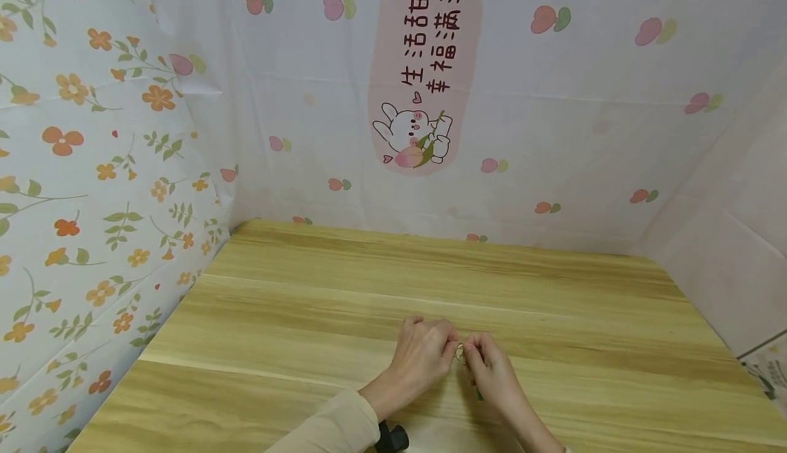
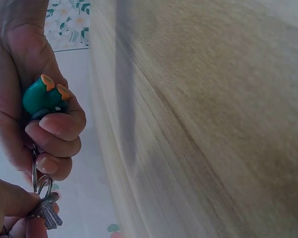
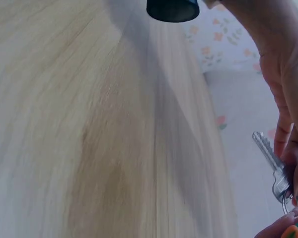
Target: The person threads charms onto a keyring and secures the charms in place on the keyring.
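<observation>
The left hand point(image 1: 423, 356) and the right hand point(image 1: 492, 369) meet fingertip to fingertip just above the wooden table point(image 1: 307, 316), at about six o'clock in the head view. The left wrist view looks across at the right hand: its fingers curl around a teal charm point(image 2: 42, 96) with orange tips, which peeks out at the top of the fist. A key ring point(image 2: 39, 181) hangs from that fist toward six o'clock. The left hand's thumb and fingers pinch the ring where a silver key point(image 2: 47, 212) hangs. In the right wrist view the key point(image 3: 270, 163) points toward eleven o'clock, away from the left hand's fingers, with the teal charm at the five o'clock corner. The keys hang clear of the tabletop between both hands. Patterned cloth point(image 1: 553, 132) walls the table at twelve, nine and three o'clock, with a rabbit print at twelve.
</observation>
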The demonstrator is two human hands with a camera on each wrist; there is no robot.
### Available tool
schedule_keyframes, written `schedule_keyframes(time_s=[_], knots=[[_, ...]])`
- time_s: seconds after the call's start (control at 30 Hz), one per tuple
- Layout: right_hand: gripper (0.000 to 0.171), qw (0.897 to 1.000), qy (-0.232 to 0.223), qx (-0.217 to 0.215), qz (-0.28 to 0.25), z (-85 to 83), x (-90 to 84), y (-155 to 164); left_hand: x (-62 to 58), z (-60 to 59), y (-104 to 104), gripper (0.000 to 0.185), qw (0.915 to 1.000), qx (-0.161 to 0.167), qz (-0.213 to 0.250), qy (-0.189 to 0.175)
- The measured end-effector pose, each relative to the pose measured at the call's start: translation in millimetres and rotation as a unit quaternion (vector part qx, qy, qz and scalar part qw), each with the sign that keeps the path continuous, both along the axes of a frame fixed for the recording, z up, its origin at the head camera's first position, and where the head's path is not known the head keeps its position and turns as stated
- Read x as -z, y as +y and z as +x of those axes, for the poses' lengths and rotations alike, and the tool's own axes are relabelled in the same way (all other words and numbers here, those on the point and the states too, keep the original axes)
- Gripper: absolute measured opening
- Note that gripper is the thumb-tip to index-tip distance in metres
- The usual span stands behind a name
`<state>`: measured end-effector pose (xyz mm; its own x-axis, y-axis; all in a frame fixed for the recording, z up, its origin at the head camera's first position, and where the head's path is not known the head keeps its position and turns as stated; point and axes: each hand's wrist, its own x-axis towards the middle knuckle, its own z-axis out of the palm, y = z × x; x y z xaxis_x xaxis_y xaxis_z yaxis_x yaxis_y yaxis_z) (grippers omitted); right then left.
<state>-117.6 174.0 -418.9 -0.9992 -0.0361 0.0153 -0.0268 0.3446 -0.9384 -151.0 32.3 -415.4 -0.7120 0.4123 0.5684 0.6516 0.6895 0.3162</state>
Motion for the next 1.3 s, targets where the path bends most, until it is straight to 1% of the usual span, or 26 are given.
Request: schedule_keyframes(time_s=[0.03, 0.1, 0.27, 0.33, 0.4, 0.57, 0.63, 0.7, 0.77, 0.8, 0.83, 0.87, 0.93, 1.0, 1.03, 1.1, 1.13, 1.2, 1.3], knots=[[0.013, 0.999, -0.030, -0.001, -0.017, -0.2, -1.0, 0, -0.1, 0.1, 0, 0.014, 1.0000, 0.001, 0.000, 0.003], [0.015, 0.997, -0.066, -0.007, -0.046, -1.0, -2.5, 0, -0.2, 0.3, 0, 0.015, 1.0000, 0.003, -0.001, 0.009], [0.018, 0.989, -0.108, -0.023, -0.099, -1.7, -4.3, 1, -1.1, 0.2, 0, 0.012, 0.9999, 0.001, -0.003, 0.012], [0.017, 0.987, -0.116, -0.027, -0.109, -1.5, -4.3, 2, -2.1, -0.2, 0, 0.010, 0.9999, -0.003, -0.003, 0.012], [0.015, 0.985, -0.120, -0.021, -0.119, -1.7, -3.9, 1, -3.4, -1.2, -1, 0.009, 0.9999, -0.005, 0.003, 0.010], [0.012, 0.984, -0.110, 0.030, -0.134, -2.0, -4.5, -1, -4.9, -3.8, -2, 0.009, 0.9994, -0.007, 0.032, 0.002], [0.015, 0.986, -0.097, 0.047, -0.123, -1.7, -5.9, -1, -4.7, -4.4, -3, 0.009, 0.9991, -0.005, 0.042, -0.003], [0.015, 0.993, -0.068, 0.050, -0.077, -0.6, -7.8, 1, -4.9, -3.9, -3, 0.008, 0.9993, 0.001, 0.037, -0.009], [0.011, 0.998, -0.017, 0.051, -0.015, 0.0, -10.4, 3, -6.2, -3.0, -4, 0.007, 0.9997, 0.006, 0.021, -0.005], [0.009, 0.998, 0.018, 0.049, 0.023, 0.4, -11.6, 4, -7.2, -2.2, -4, 0.007, 0.9999, 0.008, 0.009, 0.000], [0.005, 0.995, 0.058, 0.045, 0.065, 1.1, -12.9, 5, -8.5, -1.2, -4, 0.006, 0.9999, 0.010, -0.003, 0.009], [0.002, 0.989, 0.096, 0.041, 0.103, 1.7, -14.2, 6, -9.9, -0.1, -4, 0.006, 0.9996, 0.012, -0.016, 0.019], [0.006, 0.973, 0.165, 0.033, 0.158, 1.9, -16.3, 7, -12.7, 1.7, -4, 0.005, 0.9984, 0.013, -0.035, 0.042], [0.010, 0.961, 0.202, 0.026, 0.187, 2.6, -17.8, 7, -15.4, 3.3, -4, 0.005, 0.9972, 0.015, -0.047, 0.055], [0.012, 0.958, 0.209, 0.026, 0.192, 2.7, -18.3, 7, -16.3, 3.7, -4, 0.005, 0.9969, 0.017, -0.050, 0.058], [0.012, 0.962, 0.201, 0.025, 0.184, 2.9, -18.3, 8, -17.9, 4.4, -4, 0.005, 0.9971, 0.021, -0.051, 0.052], [0.011, 0.966, 0.189, 0.026, 0.173, 3.1, -18.3, 9, -18.4, 4.5, -4, 0.005, 0.9974, 0.023, -0.050, 0.046], [0.006, 0.977, 0.155, 0.024, 0.146, 3.6, -18.1, 11, -19.0, 4.6, -4, 0.005, 0.9984, 0.028, -0.044, 0.024], [0.003, 0.991, 0.081, 0.017, 0.101, 4.3, -18.3, 15, -19.5, 4.4, -3, 0.004, 0.9991, 0.031, -0.027, -0.009]])
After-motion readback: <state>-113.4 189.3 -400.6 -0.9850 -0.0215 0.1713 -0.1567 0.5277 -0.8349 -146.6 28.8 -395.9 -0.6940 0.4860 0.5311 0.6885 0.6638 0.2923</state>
